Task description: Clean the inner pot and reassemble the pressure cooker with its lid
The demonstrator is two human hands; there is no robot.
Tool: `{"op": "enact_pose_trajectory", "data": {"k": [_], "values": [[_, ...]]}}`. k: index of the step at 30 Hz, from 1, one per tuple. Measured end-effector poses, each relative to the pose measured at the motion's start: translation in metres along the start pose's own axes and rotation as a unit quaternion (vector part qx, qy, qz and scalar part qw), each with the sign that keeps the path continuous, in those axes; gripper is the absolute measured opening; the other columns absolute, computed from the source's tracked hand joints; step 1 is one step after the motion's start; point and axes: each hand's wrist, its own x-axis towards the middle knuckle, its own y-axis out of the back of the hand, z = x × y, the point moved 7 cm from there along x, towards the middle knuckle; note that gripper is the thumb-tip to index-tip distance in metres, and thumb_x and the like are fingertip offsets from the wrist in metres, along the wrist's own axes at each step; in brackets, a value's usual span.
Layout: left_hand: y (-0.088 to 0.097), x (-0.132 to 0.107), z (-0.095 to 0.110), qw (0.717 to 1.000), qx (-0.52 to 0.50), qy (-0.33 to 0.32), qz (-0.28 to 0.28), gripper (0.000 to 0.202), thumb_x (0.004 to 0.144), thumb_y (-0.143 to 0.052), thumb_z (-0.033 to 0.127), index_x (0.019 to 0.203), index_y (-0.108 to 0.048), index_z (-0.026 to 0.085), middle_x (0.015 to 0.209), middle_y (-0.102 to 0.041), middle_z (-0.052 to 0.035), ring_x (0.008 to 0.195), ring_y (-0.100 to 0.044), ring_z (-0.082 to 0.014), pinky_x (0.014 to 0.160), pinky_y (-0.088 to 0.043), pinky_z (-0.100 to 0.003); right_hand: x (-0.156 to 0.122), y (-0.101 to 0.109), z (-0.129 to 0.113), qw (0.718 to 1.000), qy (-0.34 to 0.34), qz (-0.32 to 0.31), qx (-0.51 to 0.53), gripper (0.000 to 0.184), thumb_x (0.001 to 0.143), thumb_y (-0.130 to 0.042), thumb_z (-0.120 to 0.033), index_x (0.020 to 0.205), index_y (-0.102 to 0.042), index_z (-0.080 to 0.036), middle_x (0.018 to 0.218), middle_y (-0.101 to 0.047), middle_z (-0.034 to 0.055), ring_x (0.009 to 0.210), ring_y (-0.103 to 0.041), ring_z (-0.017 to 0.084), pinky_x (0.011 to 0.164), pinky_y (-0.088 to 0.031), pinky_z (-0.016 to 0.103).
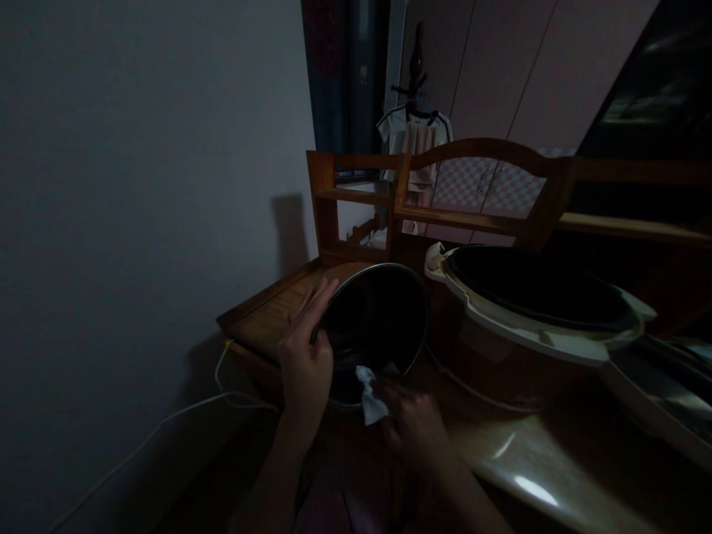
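Observation:
A round inner pot (pixel 383 311) with a dark inside and a thin shiny rim lies tilted on the desk, its mouth facing me. My left hand (pixel 307 363) grips the pot's left rim, thumb at the mouth and fingers along the outer wall. Pinched in my right hand (pixel 414 419) is a crumpled white cloth or tissue (pixel 371 400), held at the pot's lower rim. Whether it touches the inside wall is too dark to tell. To the right stands the cooker body (pixel 500 363), open at the top, with a pale rim and a dark hollow.
A pale wall (pixel 156 185) rises on the left, with a white cable (pixel 167 419) hanging along it. Wooden shelving (pixel 472 219) borders the back of the desk (pixel 517 445). A flat, pale-edged object (pixel 650 393), perhaps the lid, lies at the right. Clothes hang on a stand (pixel 414 133) behind.

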Motion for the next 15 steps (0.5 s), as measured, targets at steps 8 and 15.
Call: {"op": "enact_pose_trajectory", "data": {"k": [8, 15], "values": [[0.0, -0.001, 0.001, 1.0, -0.002, -0.001, 0.008, 0.074, 0.076, -0.039, -0.003, 0.139, -0.059, 0.03, 0.147, -0.056, 0.0033, 0.144, -0.042, -0.0185, 0.127, -0.021, -0.042, -0.003, -0.002, 0.008, 0.998, 0.0, 0.01, -0.067, 0.064, 0.076, -0.053, -0.012, 0.14, -0.058, -0.019, 0.136, -0.064, 0.0097, 0.121, -0.063, 0.023, 0.101, -0.05, 0.034], [-0.002, 0.001, 0.0, 1.0, -0.008, -0.005, 0.007, 0.075, 0.075, -0.039, -0.004, 0.138, -0.06, 0.03, 0.146, -0.057, 0.0023, 0.144, -0.042, -0.0198, 0.127, -0.019, -0.045, -0.008, 0.01, 0.017, 0.99, -0.002, 0.052, -0.133, 0.066, 0.08, -0.058, -0.014, 0.145, -0.053, -0.02, 0.145, -0.057, 0.0111, 0.131, -0.055, 0.03, 0.108, -0.045, 0.047]]}}
